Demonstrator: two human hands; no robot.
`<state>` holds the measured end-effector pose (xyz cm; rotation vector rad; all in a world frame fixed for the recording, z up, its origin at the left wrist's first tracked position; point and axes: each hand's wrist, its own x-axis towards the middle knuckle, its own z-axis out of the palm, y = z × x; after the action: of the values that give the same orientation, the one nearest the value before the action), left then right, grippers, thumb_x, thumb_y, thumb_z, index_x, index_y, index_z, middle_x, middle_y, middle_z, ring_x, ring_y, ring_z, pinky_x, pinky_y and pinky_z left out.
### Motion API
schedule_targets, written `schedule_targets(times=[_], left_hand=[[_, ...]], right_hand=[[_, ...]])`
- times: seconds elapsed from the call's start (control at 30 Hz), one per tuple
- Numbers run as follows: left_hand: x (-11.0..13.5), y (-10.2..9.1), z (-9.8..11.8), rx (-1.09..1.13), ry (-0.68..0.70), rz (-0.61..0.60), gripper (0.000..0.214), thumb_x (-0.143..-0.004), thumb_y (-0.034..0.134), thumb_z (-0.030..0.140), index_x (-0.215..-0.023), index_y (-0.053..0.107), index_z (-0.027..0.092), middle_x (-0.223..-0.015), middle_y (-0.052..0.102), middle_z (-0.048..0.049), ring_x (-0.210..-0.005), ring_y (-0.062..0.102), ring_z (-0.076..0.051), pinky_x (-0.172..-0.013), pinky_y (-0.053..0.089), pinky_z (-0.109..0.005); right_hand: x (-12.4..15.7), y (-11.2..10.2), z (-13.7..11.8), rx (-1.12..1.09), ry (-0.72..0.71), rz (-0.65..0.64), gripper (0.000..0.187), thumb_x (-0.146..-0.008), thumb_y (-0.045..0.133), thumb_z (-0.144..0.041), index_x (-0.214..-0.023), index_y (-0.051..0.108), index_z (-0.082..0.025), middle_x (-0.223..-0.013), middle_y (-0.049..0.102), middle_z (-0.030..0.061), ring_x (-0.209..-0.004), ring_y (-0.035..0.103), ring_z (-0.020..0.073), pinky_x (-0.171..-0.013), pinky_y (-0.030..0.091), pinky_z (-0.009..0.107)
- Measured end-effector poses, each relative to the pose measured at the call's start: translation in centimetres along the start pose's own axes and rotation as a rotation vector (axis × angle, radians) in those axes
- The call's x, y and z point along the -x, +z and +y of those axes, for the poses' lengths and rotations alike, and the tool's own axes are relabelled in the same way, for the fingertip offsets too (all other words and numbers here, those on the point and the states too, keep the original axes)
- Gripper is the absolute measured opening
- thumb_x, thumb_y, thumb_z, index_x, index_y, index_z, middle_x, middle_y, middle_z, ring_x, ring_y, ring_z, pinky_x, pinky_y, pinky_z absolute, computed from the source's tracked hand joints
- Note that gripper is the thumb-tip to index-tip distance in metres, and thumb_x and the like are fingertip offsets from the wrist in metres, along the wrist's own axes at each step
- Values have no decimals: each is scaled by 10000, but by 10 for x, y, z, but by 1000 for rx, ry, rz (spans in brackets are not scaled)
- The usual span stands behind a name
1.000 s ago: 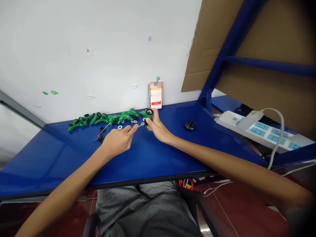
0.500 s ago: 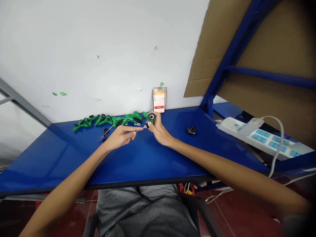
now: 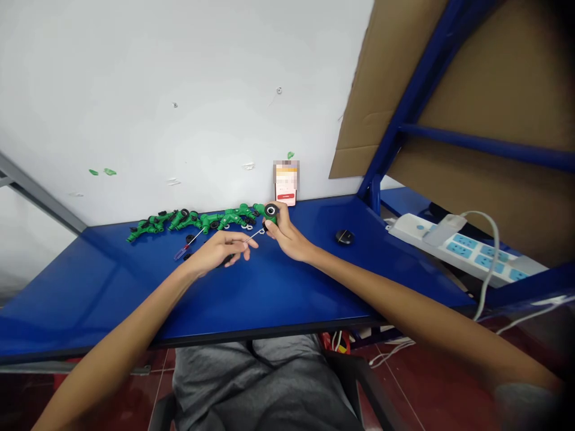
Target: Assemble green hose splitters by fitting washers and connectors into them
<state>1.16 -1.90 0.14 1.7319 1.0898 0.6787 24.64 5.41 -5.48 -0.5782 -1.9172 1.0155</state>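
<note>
My right hand (image 3: 290, 236) is closed around a green plastic pipe fitting (image 3: 271, 221) with a black ring around a pale opening. My left hand (image 3: 224, 248) holds a screwdriver (image 3: 255, 234) by its thin metal shaft, thumb on top and the other fingers loosely curled. Its dark handle is mostly hidden under the palm. The tip meets the underside of the fitting, though exact contact is too small to make out. Behind my left hand, several similar green fittings (image 3: 209, 222) lie in a row. A second screwdriver (image 3: 182, 251) with a purple, clear-looking handle leans its shaft towards them.
Small white rings (image 3: 247, 227) and black rings (image 3: 190, 239) lie near the fittings. A phone (image 3: 286, 185) leans on the white wall. A round black object (image 3: 345, 237) sits to the right on the blue table (image 3: 278, 299). Further right is a white power strip (image 3: 462, 248).
My left index finger has drawn back from the fitting and bent, and the left fingers have spread slightly. My right hand still holds the fitting. The whole view has shifted a little.
</note>
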Motion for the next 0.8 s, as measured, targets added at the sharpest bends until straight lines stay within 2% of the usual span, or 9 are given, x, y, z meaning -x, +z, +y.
schedule_targets(times=[0.07,0.17,0.23,0.33,0.4,0.47,0.57,0.67,0.8], left_hand=[[0,-3,-2,144,-36,-62,402,-982,654,439,-1198,785,127,-772,617,-21,-536,518,-108,-499,416,-241],[2,0,-5,0,-20,-16,412,-1041,570,455,-1210,779,141,-706,549,11,-478,469,-101,-481,379,-242],[4,7,-6,-313,67,113,387,-1074,495,383,-1182,786,152,-720,601,-16,-548,548,-135,-555,441,-259],[7,20,-5,-901,140,258,398,-1051,451,212,-1309,750,164,-948,745,-103,-782,719,-222,-709,536,-309],[9,28,-3,-1200,94,238,470,-1011,469,145,-1433,677,151,-1075,762,-143,-881,761,-263,-719,554,-320],[11,33,0,-1357,59,190,511,-990,498,127,-1485,627,130,-1095,756,-158,-932,774,-279,-714,565,-315],[11,35,1,-1406,61,179,538,-984,508,112,-1515,598,126,-1101,758,-162,-962,782,-280,-732,579,-315],[7,31,-3,-1289,81,220,490,-1034,461,142,-1488,642,159,-1109,788,-148,-942,795,-273,-763,592,-329],[4,3,-6,-975,231,315,425,-1116,408,309,-1321,765,208,-1252,817,-107,-1121,785,-276,-959,600,-368]], right_hand=[[3,1,-8,87,-26,15,438,-1127,431,-599,-1423,280,-314,-1185,481,76,-946,553,228,-852,582,466],[7,6,-14,117,-19,33,418,-1137,410,-569,-1431,283,-301,-1159,494,80,-926,553,234,-853,581,483],[8,9,-12,108,-5,66,395,-1138,416,-545,-1421,294,-297,-1113,492,63,-875,537,222,-829,571,473],[7,13,-2,44,44,74,352,-1133,440,-514,-1380,318,-296,-977,459,4,-772,493,193,-742,543,411],[5,15,6,-33,97,65,349,-1121,470,-499,-1359,312,-298,-893,426,-37,-702,458,168,-673,503,350],[3,16,12,-117,145,56,359,-1107,500,-490,-1342,306,-301,-850,414,-65,-645,431,140,-625,456,298],[1,16,16,-211,203,32,383,-1085,544,-495,-1319,311,-302,-818,440,-87,-594,418,111,-583,405,252],[-2,14,15,-250,225,19,427,-1052,595,-512,-1302,321,-301,-792,470,-97,-558,434,105,-550,389,245],[-10,2,5,-376,151,67,446,-987,653,-499,-1242,341,-308,-807,543,-82,-536,482,121,-551,436,284]])
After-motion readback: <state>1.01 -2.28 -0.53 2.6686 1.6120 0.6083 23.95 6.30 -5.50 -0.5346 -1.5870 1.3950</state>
